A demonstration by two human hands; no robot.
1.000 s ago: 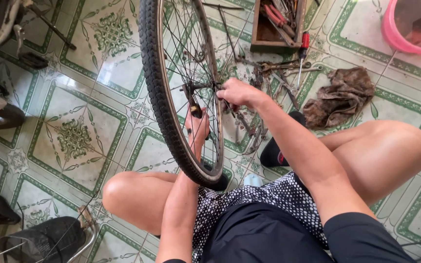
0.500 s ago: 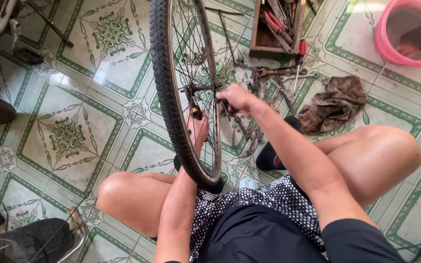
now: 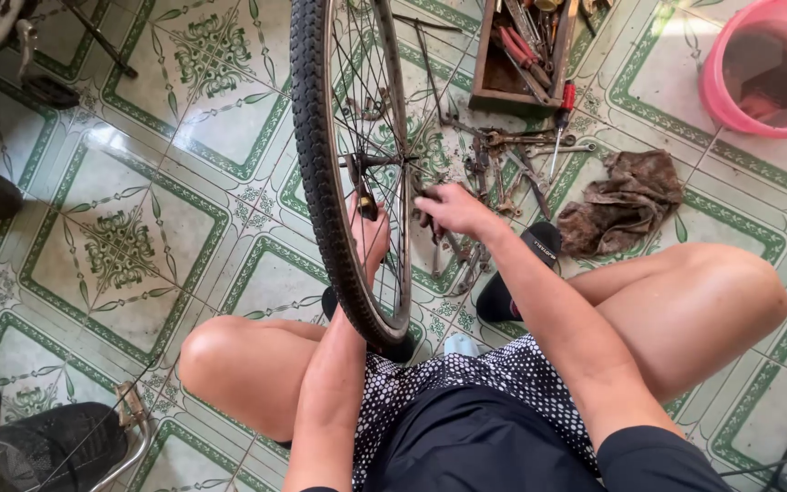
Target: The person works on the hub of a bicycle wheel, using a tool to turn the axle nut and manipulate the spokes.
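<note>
Upright between bare knees, a bicycle wheel [image 3: 339, 173] on green-patterned floor tiles [image 3: 138, 246]. Left hand [image 3: 368, 235] behind the spokes, grip impossible to tell; right hand [image 3: 448, 210] closed at the hub [image 3: 384, 162]. Beyond, scattered wrenches [image 3: 503, 173], rag [image 3: 626, 205], wooden toolbox [image 3: 521, 55], pink bucket [image 3: 762, 68].

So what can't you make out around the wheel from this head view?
- Left hand: fingers hidden behind the wheel rim and spokes; grip unclear.
- Right hand: fingertips at the hub, whatever they pinch too small to tell.
- Wheel top: cut off by the upper edge.
- Toolbox: cut off likewise.
</note>
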